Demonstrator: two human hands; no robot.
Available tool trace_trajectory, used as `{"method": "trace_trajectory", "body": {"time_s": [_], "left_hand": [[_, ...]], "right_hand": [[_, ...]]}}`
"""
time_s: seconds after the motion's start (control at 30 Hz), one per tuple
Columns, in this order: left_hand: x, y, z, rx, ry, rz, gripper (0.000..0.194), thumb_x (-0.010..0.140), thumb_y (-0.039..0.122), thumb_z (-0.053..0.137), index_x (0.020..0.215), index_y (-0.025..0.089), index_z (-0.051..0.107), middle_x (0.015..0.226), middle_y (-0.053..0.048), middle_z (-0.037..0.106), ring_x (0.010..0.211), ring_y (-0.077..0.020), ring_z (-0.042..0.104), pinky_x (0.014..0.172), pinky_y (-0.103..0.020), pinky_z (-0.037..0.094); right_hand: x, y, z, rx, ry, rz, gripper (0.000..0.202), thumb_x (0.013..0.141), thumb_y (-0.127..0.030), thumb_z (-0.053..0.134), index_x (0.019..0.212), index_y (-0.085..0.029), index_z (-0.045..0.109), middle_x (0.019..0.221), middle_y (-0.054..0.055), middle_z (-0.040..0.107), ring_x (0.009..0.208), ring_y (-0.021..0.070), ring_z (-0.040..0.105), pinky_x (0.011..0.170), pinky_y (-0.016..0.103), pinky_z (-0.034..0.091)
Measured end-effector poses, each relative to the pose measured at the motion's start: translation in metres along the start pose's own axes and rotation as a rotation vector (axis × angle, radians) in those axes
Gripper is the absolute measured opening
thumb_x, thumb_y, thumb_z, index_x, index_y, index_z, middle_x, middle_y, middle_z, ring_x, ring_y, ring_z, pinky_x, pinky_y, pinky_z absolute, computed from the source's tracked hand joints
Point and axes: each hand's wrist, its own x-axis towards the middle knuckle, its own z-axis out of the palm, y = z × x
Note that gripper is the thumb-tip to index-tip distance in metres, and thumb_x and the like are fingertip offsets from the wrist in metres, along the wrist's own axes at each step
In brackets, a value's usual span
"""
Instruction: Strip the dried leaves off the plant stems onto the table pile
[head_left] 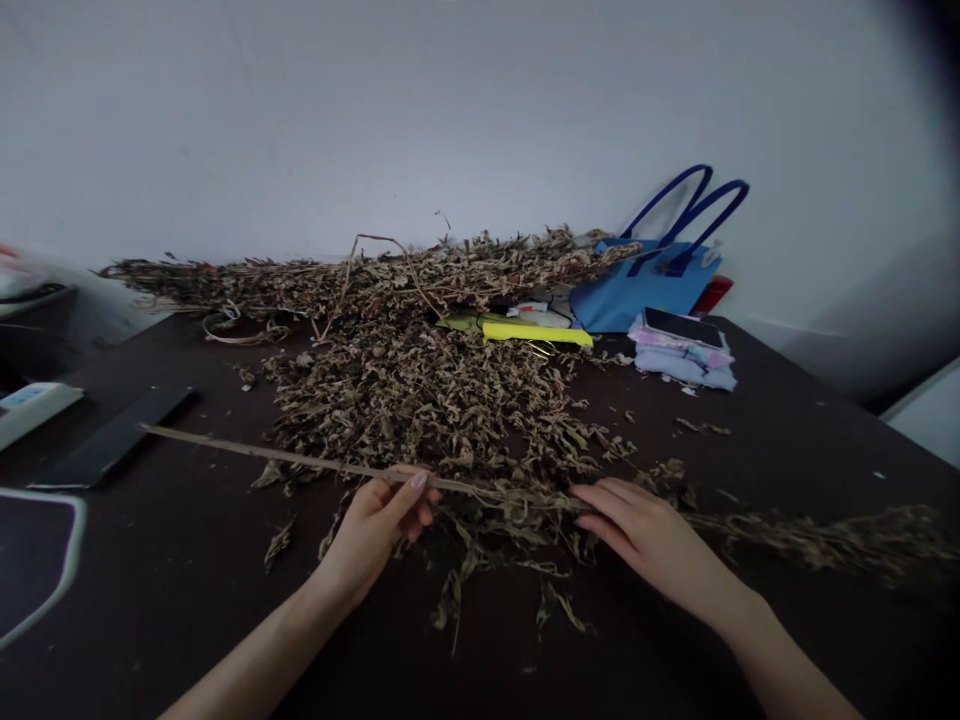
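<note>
A long dried plant stalk [300,459] lies across the view, its left part bare and its right part leafy, reaching the right edge. My left hand [390,512] pinches the bare stem between thumb and fingers. Around the leafy part, my right hand [634,525] has its fingers and thumb closed, partly hidden by leaves. Some withered leaves hang below the stalk between both hands. Just beyond my hands spreads a pile of loose dried leaves [420,400].
A stack of dried stalks [300,285] lies at the back by the wall. Behind right stand a blue bag [645,290], a yellow object [536,333] and a phone [682,328] on folded cloth [682,362]. At left are a black flat object [112,440] and a white power strip [34,410].
</note>
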Motion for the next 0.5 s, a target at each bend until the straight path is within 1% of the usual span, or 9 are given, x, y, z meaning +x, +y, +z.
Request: {"method": "trace_trajectory", "body": {"time_s": [0.1,0.3,0.5], "left_hand": [[-0.0003,0.0007,0.0,-0.013,0.004,0.002,0.025,0.072,0.033,0.07,0.087,0.014,0.063,0.071,-0.002,0.063,0.053,-0.0077,0.05,0.046,-0.017,0.037],[-0.0009,0.0031,0.001,-0.074,-0.033,-0.017,0.021,0.071,0.029,0.071,0.085,0.015,0.063,0.072,-0.002,0.062,0.056,-0.0073,0.049,0.052,-0.018,0.04],[0.0025,-0.0021,-0.0023,-0.128,-0.017,-0.043,0.027,0.07,0.031,0.072,0.088,0.014,0.064,0.074,-0.003,0.064,0.057,-0.0078,0.052,0.051,-0.019,0.04]], "right_hand": [[0.0012,-0.0015,-0.0024,0.002,0.024,-0.005,0.027,0.093,-0.032,0.04,0.111,-0.021,0.057,0.101,0.007,0.064,0.093,0.0191,0.06,0.079,0.032,0.051],[0.005,-0.0042,-0.0038,0.041,-0.003,-0.008,0.023,0.094,-0.026,0.037,0.095,-0.021,0.059,0.089,0.005,0.062,0.084,0.0175,0.059,0.072,0.031,0.05],[0.0055,-0.0059,-0.0035,0.023,0.083,-0.028,0.021,0.093,-0.027,0.038,0.092,-0.021,0.058,0.087,0.005,0.062,0.081,0.0175,0.059,0.072,0.032,0.048]]}}
